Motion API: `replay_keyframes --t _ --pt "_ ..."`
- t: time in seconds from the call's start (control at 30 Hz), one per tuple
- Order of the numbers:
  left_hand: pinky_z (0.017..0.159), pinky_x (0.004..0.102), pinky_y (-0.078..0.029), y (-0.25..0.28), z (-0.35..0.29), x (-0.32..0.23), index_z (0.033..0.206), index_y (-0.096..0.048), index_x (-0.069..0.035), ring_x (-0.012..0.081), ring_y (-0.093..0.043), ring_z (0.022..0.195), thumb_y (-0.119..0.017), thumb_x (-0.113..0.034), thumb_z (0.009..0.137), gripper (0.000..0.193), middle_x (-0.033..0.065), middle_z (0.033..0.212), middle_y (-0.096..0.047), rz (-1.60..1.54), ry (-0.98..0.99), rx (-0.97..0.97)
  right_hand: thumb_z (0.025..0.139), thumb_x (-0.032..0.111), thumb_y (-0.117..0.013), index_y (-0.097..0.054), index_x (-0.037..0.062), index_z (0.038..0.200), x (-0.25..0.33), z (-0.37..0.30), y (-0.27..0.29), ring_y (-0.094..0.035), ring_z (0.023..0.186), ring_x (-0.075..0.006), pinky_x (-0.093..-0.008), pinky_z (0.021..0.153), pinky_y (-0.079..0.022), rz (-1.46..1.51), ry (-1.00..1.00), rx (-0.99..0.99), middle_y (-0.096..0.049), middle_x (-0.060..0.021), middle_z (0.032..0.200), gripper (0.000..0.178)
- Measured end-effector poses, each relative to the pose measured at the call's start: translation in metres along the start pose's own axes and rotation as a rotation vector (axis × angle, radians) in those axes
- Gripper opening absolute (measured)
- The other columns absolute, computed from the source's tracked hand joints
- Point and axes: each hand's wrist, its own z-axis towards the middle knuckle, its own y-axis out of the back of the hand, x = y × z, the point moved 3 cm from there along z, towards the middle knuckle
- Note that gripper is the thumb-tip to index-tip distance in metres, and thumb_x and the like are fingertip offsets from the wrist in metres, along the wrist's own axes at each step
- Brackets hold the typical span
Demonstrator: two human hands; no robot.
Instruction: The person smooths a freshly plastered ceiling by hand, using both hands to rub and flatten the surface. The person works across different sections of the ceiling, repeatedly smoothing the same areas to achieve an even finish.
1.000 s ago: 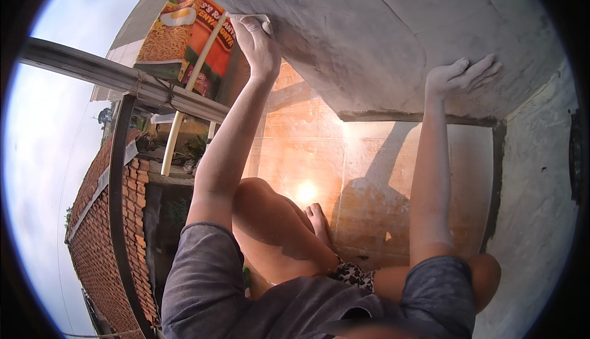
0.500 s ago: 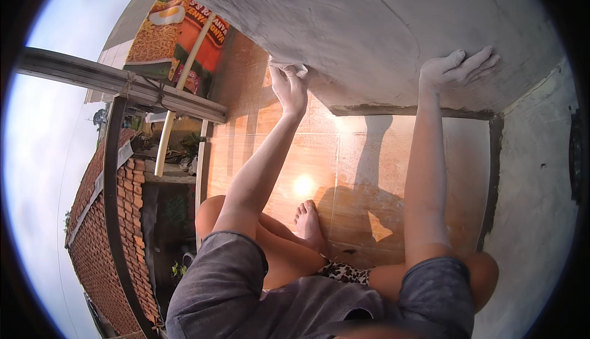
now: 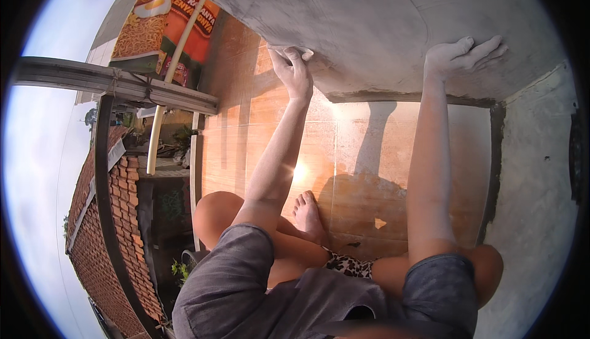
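Note:
My left hand (image 3: pixel 297 79), coated in pale dust, is closed on a thin folded whitish sheet (image 3: pixel 305 51) that looks like sandpaper. It presses the sheet against the left edge of a grey plastered wall (image 3: pixel 369 38). Part of the sheet is hidden behind the fingers. Farther right, my right hand (image 3: pixel 458 58) rests against the same wall with its fingers stretched out and nothing in them. White dust covers both forearms.
Beneath me is a glossy orange-brown tiled floor (image 3: pixel 276 136), with my bare foot (image 3: pixel 309 216) on it. A rough grey wall (image 3: pixel 528 173) rises at the right. On the left are a metal beam (image 3: pixel 67 76), a pale pole (image 3: pixel 176 56), a printed banner (image 3: pixel 184 25) and a tiled roof (image 3: pixel 98 228).
My left hand has shifted slightly right along the wall with the sheet. My right hand keeps its place on the wall. The whole view has tilted a little.

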Motion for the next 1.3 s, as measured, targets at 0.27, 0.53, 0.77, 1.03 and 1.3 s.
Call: replay_keyframes --t 0.27,0.53,0.77,1.03,1.3 --pt "0.065 0.0232 -0.042 -0.006 -0.019 0.011 0.103 -0.054 -0.003 0.0059 -0.050 0.069 -0.037 -0.044 0.111 0.045 0.0000 0.079 -0.057 0.007 0.181 -0.016 0.100 0.031 -0.033 -0.030 -0.0109 0.153 -0.001 -0.001 -0.001 -0.009 0.153 -0.0518 -0.0624 0.123 -0.003 -0.009 -0.029 0.039 -0.019 -0.0368 0.162 0.067" --pt "0.057 0.0210 -0.039 0.003 0.015 -0.028 0.101 -0.054 -0.005 0.0049 -0.046 0.065 -0.042 -0.057 0.106 0.053 -0.0027 0.082 -0.054 -0.098 0.076 -0.081 0.101 0.031 -0.032 -0.028 -0.0128 0.153 -0.004 0.000 -0.002 -0.005 0.153 -0.0532 -0.0622 0.123 -0.002 0.016 0.019 0.016 -0.016 -0.0383 0.162 0.068" --pt "0.060 0.0224 -0.037 -0.016 -0.017 -0.005 0.095 -0.054 -0.005 0.0049 -0.044 0.066 -0.038 -0.051 0.109 0.050 -0.0032 0.076 -0.053 -0.018 -0.051 -0.092 0.101 0.032 -0.031 -0.026 -0.0129 0.154 -0.008 -0.003 -0.003 -0.006 0.153 -0.0526 -0.0615 0.123 -0.001 0.047 -0.022 0.043 -0.015 -0.0382 0.162 0.069" --pt "0.050 0.0197 -0.036 0.000 -0.026 0.024 0.093 -0.052 -0.005 0.0043 -0.049 0.063 -0.049 -0.046 0.107 0.043 -0.0005 0.076 -0.057 -0.265 0.282 -0.064 0.095 0.020 -0.038 -0.019 -0.0166 0.154 -0.004 -0.001 -0.003 -0.007 0.154 -0.0510 -0.0584 0.124 -0.007 -0.015 -0.013 0.075 -0.008 -0.0410 0.161 0.072" --pt "0.048 0.0192 -0.038 -0.006 0.025 -0.050 0.090 -0.054 -0.006 0.0032 -0.049 0.065 -0.047 -0.053 0.106 0.050 -0.0034 0.079 -0.053 -0.210 0.141 -0.109 0.096 0.018 -0.035 -0.012 -0.0192 0.153 -0.009 -0.004 0.000 -0.001 0.154 -0.0493 -0.0555 0.127 -0.005 -0.041 0.024 0.159 -0.005 -0.0411 0.162 0.072"
